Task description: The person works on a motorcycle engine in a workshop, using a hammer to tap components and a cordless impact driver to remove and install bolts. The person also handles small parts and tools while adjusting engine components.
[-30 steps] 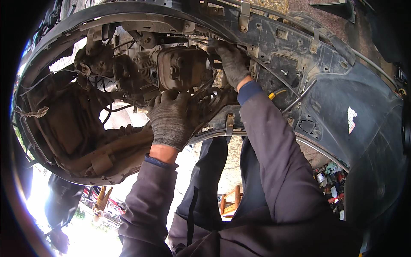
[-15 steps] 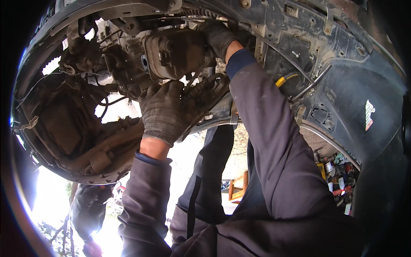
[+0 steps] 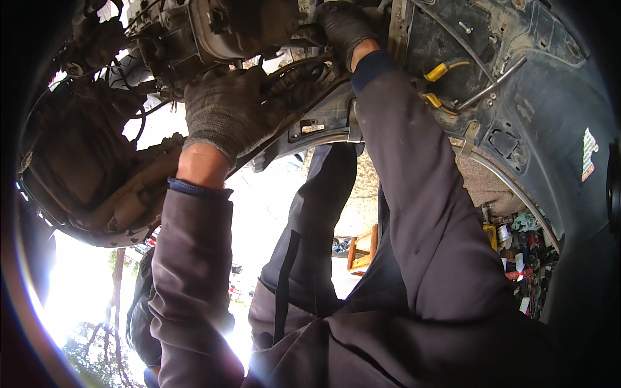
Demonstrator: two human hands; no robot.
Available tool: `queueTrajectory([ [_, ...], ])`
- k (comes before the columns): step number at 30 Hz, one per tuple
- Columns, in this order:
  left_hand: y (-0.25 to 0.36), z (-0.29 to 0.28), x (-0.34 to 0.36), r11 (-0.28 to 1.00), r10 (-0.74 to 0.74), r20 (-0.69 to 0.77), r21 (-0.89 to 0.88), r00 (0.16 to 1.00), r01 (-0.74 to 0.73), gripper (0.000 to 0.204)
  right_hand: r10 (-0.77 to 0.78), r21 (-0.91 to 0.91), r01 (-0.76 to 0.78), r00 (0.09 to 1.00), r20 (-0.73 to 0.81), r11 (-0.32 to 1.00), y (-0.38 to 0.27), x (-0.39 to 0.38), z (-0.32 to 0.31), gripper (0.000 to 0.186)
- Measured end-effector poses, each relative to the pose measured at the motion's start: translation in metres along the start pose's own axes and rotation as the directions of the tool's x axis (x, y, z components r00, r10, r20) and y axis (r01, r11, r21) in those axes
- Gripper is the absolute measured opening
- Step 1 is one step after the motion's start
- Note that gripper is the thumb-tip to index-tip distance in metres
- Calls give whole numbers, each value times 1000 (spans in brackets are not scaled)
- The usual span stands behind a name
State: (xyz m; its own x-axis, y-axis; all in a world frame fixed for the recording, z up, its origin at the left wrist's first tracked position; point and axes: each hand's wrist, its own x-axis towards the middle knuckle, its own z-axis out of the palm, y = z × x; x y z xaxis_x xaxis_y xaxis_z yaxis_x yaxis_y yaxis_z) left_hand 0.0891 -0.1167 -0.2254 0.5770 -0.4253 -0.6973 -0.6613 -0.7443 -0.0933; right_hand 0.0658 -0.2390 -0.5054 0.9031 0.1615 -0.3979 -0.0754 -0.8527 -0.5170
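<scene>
My left hand (image 3: 223, 110), in a dark knit glove, is curled against the underside of a grimy engine (image 3: 236, 26), beside dark hoses (image 3: 294, 81); whatever its fingers grip is hidden. My right hand (image 3: 343, 29), also gloved, reaches in at the upper middle, right of the engine housing, with its fingertips out of sight among dark parts. Right of my right wrist, two yellow connectors (image 3: 435, 72) hang on cables at a dusty dark body panel (image 3: 537, 110), near a thin metal rod (image 3: 495, 87).
A curved metal bar (image 3: 517, 187) runs down the right. A dark plastic housing (image 3: 84, 168) fills the left. Below are my legs, a wooden stool (image 3: 362, 252) and a jumble of tools and containers (image 3: 521, 265). A dark shape (image 3: 143, 304) is partly hidden by my left sleeve.
The view has shifted, so the engine and both hands appear higher in the picture and my left hand further left. Both hands remain at the engine; more of the yellow connectors shows.
</scene>
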Motion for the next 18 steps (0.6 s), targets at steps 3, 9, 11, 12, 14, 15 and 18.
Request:
queueTrajectory([
  [3,-1,1,5,1000,-6,72,13,997,5,36,-3,-180,-42,970,-242,983,-14,-20,1,15],
  [9,1,5,3,994,-44,63,-93,997,50,37,492,618,-158,764,-418,770,-29,-93,-55,10],
  [11,1,7,-2,978,-65,-76,-202,995,49,33,521,666,74,561,-643,743,-37,-107,-81,2],
  [12,0,8,-3,963,-70,-131,-267,989,33,32,521,673,115,543,-658,730,-36,-117,-96,4],
  [14,-1,10,-4,920,-119,-166,-389,979,46,32,734,957,289,655,-179,-25,-39,-128,-122,6],
  [15,-2,10,-5,927,-110,-179,-374,978,36,33,746,961,271,650,-146,-48,-36,-136,-136,7],
  [18,-5,11,-9,947,-65,-178,-320,982,4,35,708,932,353,678,-198,-78,-50,-155,-160,5],
])
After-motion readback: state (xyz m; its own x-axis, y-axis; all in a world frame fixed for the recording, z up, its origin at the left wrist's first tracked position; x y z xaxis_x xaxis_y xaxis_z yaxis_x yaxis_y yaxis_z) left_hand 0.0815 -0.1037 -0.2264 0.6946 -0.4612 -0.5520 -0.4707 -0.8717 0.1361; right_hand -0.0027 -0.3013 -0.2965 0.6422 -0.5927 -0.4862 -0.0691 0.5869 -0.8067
